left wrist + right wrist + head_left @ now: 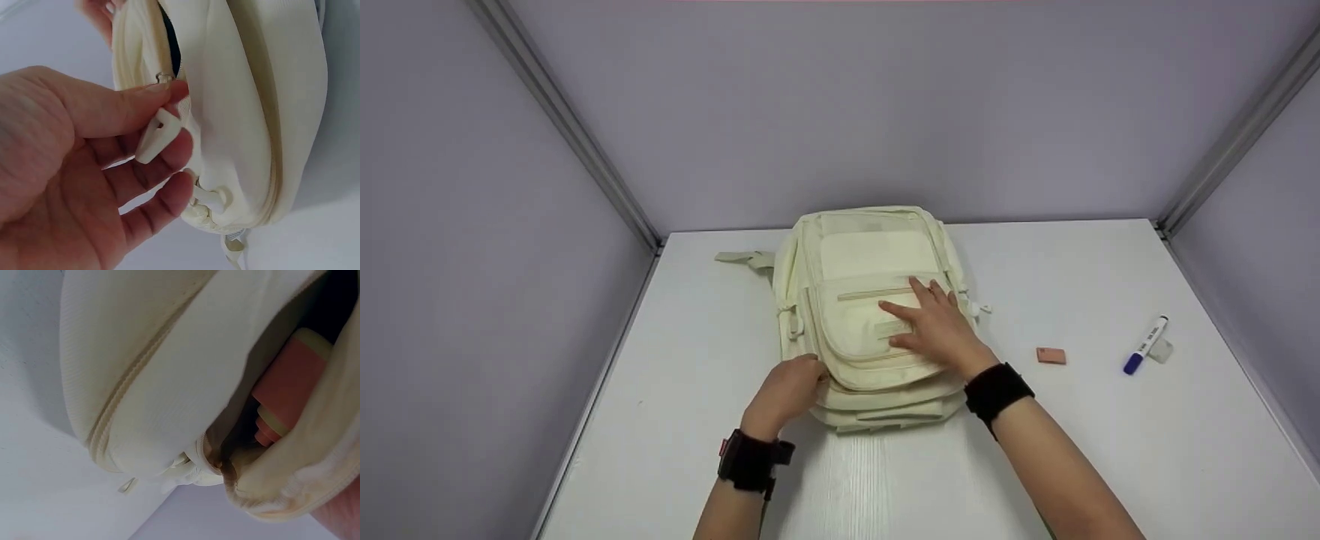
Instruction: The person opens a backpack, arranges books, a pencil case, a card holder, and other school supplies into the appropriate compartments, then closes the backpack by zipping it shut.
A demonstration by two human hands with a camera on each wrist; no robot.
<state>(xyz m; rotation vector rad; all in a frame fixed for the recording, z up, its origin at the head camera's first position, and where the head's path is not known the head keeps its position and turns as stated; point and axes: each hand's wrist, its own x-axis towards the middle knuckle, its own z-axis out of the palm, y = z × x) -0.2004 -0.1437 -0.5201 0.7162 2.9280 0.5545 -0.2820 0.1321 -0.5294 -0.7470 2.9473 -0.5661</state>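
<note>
A cream backpack lies on its back on the white table, front pockets facing up. At its lower left edge, my left hand pinches the zipper slider between thumb and forefinger, and a cream pull tab hangs against the fingers. A dark gap shows in the zipper just above that pinch. My right hand rests with spread fingers on the front pocket's right side. Through the open pocket in the right wrist view, an orange-pink object with cream bands is visible, partly hidden by fabric.
Right of the backpack lies a small orange-brown block. Farther right is a white marker with a blue cap, beside a small greyish piece. A strap sticks out left. Panel walls enclose the table.
</note>
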